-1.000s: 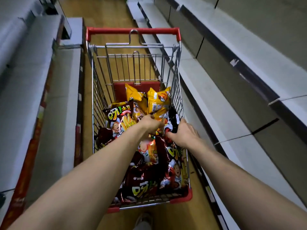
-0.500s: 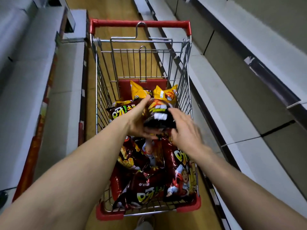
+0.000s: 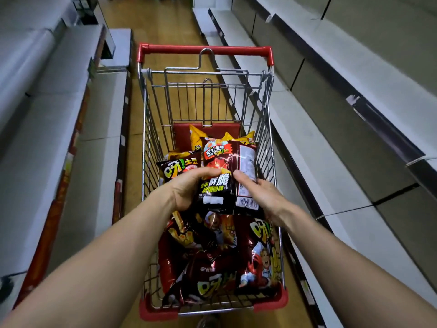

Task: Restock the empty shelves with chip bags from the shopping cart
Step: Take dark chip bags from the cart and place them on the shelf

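Observation:
A dark red chip bag [image 3: 224, 171] is held above the wire shopping cart [image 3: 146, 129], its back side with a barcode turned up. My left hand [image 3: 189, 190] grips the bag's left edge, thumb on top. My right hand [image 3: 257, 197] holds the bag's right side, with the thumb lying on its face. Below, the cart holds several more dark red bags [image 3: 220, 256] and yellow bags [image 3: 196, 138] at its far end. Bare grey shelves [image 3: 319, 129] run along the right of the aisle.
More grey shelves [image 3: 47, 129] line the left side, with red price strips on their edges. The cart's red handle bar [image 3: 203, 49] is at the far end. Wooden floor [image 3: 146, 24] stretches ahead. A shoe tip [image 3: 208, 321] shows beneath the cart's near edge.
Both hands lifted one dark red bag out of the pile and raised it above the cart. The bag now lies flat between them with its back facing up.

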